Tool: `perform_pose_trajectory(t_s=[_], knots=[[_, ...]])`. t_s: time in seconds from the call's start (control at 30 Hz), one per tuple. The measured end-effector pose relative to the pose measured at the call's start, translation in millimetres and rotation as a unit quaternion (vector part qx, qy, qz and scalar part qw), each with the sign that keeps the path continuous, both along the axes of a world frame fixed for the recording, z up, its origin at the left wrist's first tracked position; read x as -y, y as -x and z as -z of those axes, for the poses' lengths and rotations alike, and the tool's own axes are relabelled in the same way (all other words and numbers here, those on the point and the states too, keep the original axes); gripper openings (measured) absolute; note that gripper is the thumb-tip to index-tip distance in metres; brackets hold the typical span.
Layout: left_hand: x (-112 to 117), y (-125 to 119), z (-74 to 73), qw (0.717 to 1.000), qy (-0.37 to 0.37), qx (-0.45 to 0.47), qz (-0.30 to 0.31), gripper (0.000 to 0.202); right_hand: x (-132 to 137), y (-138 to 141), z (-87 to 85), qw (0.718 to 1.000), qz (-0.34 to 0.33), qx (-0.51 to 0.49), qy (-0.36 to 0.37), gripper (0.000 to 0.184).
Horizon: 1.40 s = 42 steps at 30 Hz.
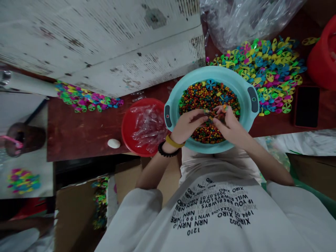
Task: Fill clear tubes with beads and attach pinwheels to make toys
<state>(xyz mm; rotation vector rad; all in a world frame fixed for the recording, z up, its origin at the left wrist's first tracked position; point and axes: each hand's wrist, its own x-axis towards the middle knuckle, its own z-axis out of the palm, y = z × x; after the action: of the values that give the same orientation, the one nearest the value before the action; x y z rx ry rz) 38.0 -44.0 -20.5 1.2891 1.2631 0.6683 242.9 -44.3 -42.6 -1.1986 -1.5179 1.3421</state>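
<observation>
Right now, over the middle of a teal plastic basin (199, 75), the left hand (187, 125) and right hand (228, 124) meet at the fingertips. Both sets of fingers are closed in a tight pinch on small coloured pieces (216, 112), partly hidden and too small to identify; the work in hand is this close finger handling. A black beaded bracelet (166, 149) and a yellow band (174, 141) circle the left wrist, at the basin's near rim.

Inside the basin lies a mass of small multicoloured beads (210, 98), with a blue pinwheel piece (210, 84) on top. Just left of the basin, a red bowl (128, 129) holds clear plastic (149, 126), and a white oval object (113, 143) sits further left. Beyond the basin's far rim spreads a heap of coloured pinwheel parts (262, 70), with a clear plastic bag (244, 21) behind it. To the basin's right lie a black phone (307, 106) and a red container (324, 52). Further left, past the bowl, is a smaller pile of pinwheel parts (86, 99).
</observation>
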Motion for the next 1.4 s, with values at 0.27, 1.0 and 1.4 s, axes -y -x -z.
perform_pose_trajectory(t_s=[0.27, 1.0, 1.4], knots=[[-29.5, 36.3, -2.1, 0.884, -0.238, -0.390, 0.097, 0.026, 4.3, 0.7, -2.7, 0.996, -0.039, 0.074, 0.016, 0.027], [-40.6, 17.8, 9.2, 0.990, 0.080, 0.086, -0.073, 0.036, 1.1, 3.7, 0.0, 0.996, 0.008, 0.088, 0.025, 0.023], [-36.3, 17.6, -8.0, 0.976, 0.134, 0.147, -0.091, 0.036, 1.5, 3.4, 0.4, 0.997, 0.004, 0.081, 0.013, 0.021]])
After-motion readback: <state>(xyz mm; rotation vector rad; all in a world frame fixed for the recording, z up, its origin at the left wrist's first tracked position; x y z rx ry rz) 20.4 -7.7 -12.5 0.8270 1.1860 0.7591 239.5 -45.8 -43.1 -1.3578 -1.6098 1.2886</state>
